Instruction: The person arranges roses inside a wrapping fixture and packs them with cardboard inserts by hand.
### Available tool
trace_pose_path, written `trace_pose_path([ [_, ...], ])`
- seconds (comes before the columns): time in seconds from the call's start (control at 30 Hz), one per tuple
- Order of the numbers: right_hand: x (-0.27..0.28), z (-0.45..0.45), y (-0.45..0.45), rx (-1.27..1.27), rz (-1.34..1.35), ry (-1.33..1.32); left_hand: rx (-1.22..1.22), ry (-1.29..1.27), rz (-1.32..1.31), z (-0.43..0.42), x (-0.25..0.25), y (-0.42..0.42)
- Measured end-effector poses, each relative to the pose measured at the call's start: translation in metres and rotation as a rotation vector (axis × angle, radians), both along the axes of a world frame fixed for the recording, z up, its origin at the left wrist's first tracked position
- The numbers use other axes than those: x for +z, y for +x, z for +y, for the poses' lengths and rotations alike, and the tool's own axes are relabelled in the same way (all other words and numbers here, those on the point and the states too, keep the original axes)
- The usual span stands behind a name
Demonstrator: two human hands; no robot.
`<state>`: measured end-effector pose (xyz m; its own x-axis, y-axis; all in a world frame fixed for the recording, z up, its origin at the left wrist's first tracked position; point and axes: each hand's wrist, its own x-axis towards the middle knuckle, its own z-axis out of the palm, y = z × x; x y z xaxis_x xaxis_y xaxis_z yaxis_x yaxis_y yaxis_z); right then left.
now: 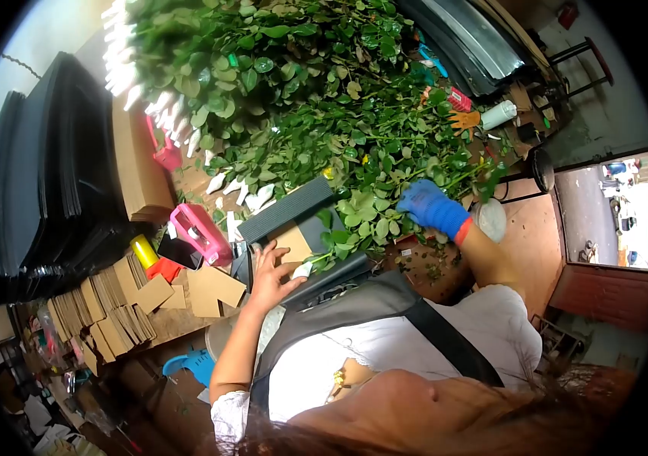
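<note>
My left hand (269, 281) is bare, its fingers spread over a brown cardboard piece (290, 239) and the edge of a dark ribbed strip (286, 210). A white-wrapped bud (303, 270) on a leafy stem lies at its fingertips and thumb, not visibly gripped. My right hand (429, 207), in a blue glove with an orange cuff, is closed round leafy green stems (376, 207) at the near right edge of the pile. Foliage hides part of its fingertips. The large pile of leafy stems (286, 83) has white-wrapped heads (168, 114) pointing left.
A pink tape dispenser (201, 233) and cardboard pieces (216, 289) lie left of my left hand. Black sheets (50, 182) stand stacked at far left. An orange glove (464, 120) and white roll (499, 115) are at back right. A blue basket (191, 366) sits lower left.
</note>
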<state>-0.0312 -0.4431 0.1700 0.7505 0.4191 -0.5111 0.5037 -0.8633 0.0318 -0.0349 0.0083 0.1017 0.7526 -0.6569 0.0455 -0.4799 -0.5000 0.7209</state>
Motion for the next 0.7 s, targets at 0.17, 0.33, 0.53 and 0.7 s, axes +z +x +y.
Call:
trace_pose_path([
  [0.17, 0.032, 0.061, 0.107, -0.147, -0.311, 0.313, -0.023, 0.037, 0.111, -0.005, 0.015, 0.006],
  [0.33, -0.105, 0.088, 0.256, 0.028, -0.928, 0.295, -0.073, 0.083, 0.103, -0.007, 0.027, 0.011],
  [0.53, 0.012, 0.114, 0.262, -0.073, -0.967, 0.462, -0.088, 0.088, 0.01, -0.005, 0.02, 0.008],
  [0.7, 0.091, 0.071, 0.187, 0.129, -1.097, 0.673, -0.058, 0.035, 0.008, -0.002, 0.013, 0.004],
])
